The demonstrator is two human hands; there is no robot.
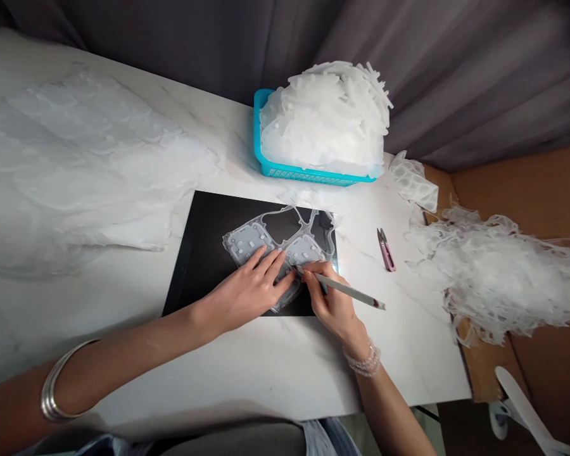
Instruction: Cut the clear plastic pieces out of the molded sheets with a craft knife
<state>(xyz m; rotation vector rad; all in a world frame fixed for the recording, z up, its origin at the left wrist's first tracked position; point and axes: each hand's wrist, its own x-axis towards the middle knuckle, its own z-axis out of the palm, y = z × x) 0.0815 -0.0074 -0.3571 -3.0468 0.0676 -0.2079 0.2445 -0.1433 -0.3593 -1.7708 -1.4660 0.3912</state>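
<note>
A translucent silicone sheet (266,244) with moulded pads lies on a black mat (204,253) in the middle of the white table. My left hand (247,288) rests flat on the sheet with fingers stretched out, pressing it down. My right hand (330,297) is closed in a pinch round a thin grey knife-like tool (346,291). The tool's tip touches the sheet beside my left fingertips.
A blue basket (266,166) heaped with white silicone pieces stands behind the mat. Pink thread snips (386,250) lie to the right. A pile of white trimmings (498,278) covers the right table edge. Stacked translucent sheets (76,164) lie at the left.
</note>
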